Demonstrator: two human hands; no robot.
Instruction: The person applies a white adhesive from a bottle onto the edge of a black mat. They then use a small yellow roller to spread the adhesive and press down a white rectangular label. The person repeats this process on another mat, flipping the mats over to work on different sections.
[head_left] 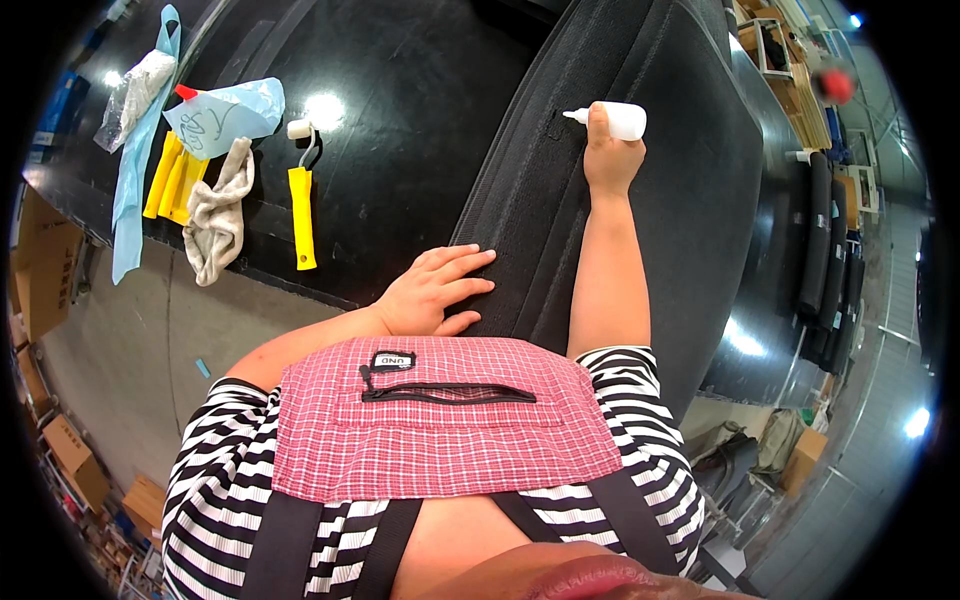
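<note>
My right hand (pixel 612 160) grips a small white squeeze bottle (pixel 627 121) with a narrow pointed nozzle. The bottle lies tilted on its side, its tip toward the left, over a long black padded panel (pixel 530 200) with stitched seams. Just below the tip, a small dark mark shows on the panel's fabric. My left hand (pixel 436 290) rests with fingers spread at the near left edge of the same panel and holds nothing. The panel runs away from me across a glossy black table (pixel 400 100).
Left on the table lie a small roller (pixel 302 215) with a yellow handle, a grey-white glove (pixel 219 215), yellow pieces (pixel 172 180), a light blue sheet (pixel 230 115) and a plastic bag (pixel 135 95). Black rolls (pixel 817 235) stand at the right; cardboard boxes (pixel 75 460) are on the floor at left.
</note>
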